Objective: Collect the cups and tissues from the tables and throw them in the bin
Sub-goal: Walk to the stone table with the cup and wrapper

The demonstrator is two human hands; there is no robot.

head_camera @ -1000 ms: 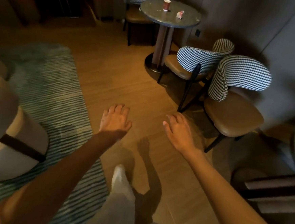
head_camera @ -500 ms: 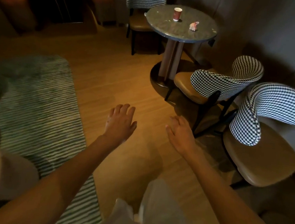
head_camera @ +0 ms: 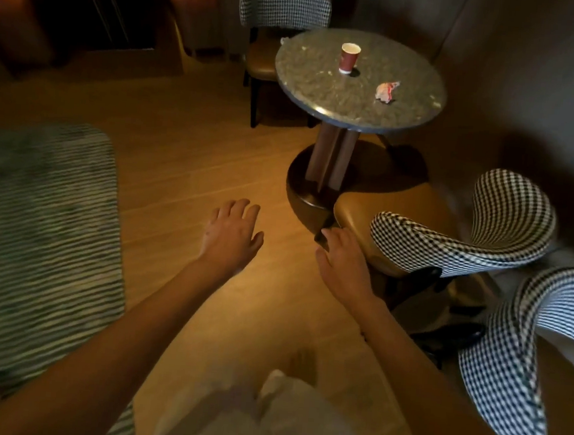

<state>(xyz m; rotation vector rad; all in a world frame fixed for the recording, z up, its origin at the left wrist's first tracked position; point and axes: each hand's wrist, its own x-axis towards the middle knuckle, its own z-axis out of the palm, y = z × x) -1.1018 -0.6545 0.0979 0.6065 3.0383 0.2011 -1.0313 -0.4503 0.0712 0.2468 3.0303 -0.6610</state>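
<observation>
Your left hand (head_camera: 231, 235) and right hand (head_camera: 342, 264) hang open, empty. Red paper cup (head_camera: 349, 58) and crumpled tissue (head_camera: 386, 92) sit on the round stone table (head_camera: 309, 92): likely light, crushable; grip the cup's wall gently.

Round speckled table (head_camera: 309, 92) with upright red cup (head_camera: 349, 58) and crumpled tissue (head_camera: 386, 92), apart.

One red paper cup (head_camera: 349, 58), one crumpled red-and-white tissue (head_camera: 386, 92), one round speckled stone-topped table (head_camera: 310, 82), three houndstooth-backed tan-seated chairs (head_camera: 284, 7), one striped green rug (head_camera: 37, 232), two bare hands (head_camera: 231, 235).
</observation>
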